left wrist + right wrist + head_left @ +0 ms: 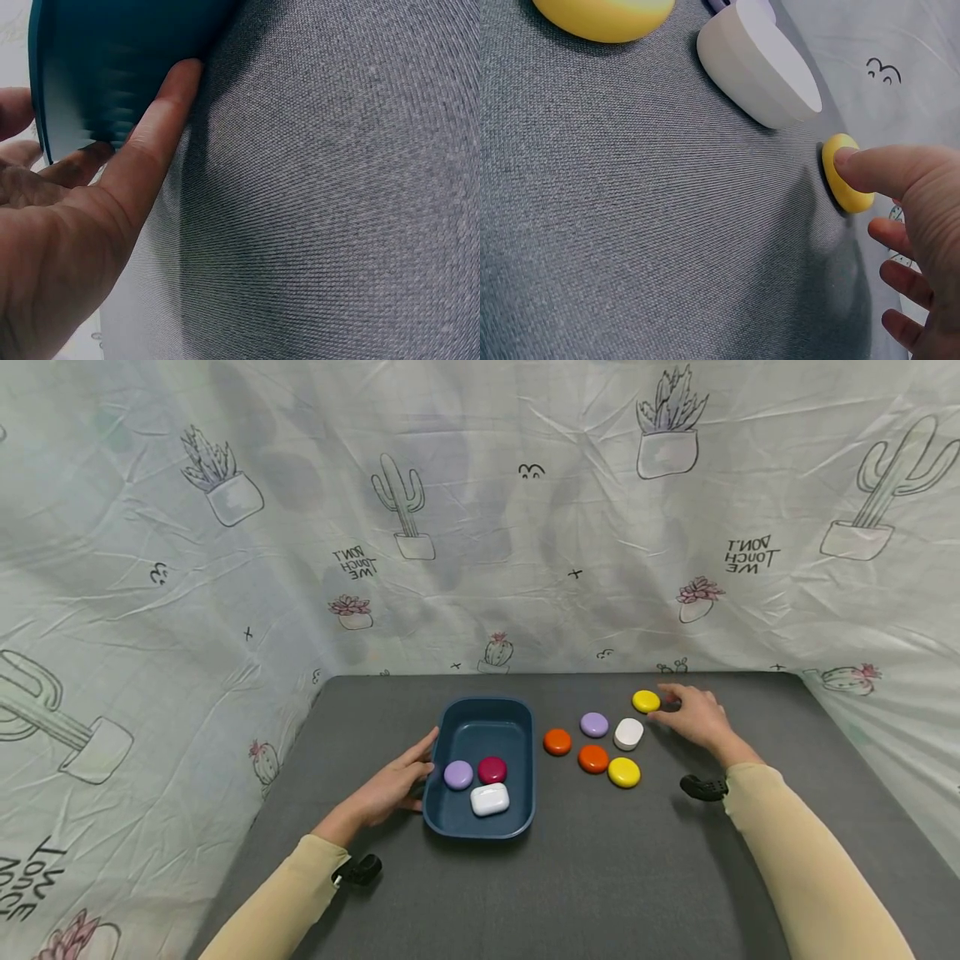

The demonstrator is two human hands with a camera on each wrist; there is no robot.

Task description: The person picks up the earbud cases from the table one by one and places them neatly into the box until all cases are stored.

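A dark blue rectangular tray [480, 837] holds a purple disc [458, 775], a crimson disc [492, 770] and a glossy white rounded block [490, 800]. My left hand [392, 787] rests along its left side; in the left wrist view the thumb [154, 131] lies straight against the outer wall. At the far right, my right hand [693, 717] reaches to a yellow disc [645, 702], thumb and forefinger spread either side of it. The right wrist view has the thumb in front of that yellow disc [849, 191]; whether they touch I cannot tell.
Between tray and right hand lie two orange discs [557, 742], a purple disc [594, 724], a white rounded block [628, 734] and a nearer yellow disc [624, 772]. A printed cloth [465, 527] hangs behind the grey table [585, 877].
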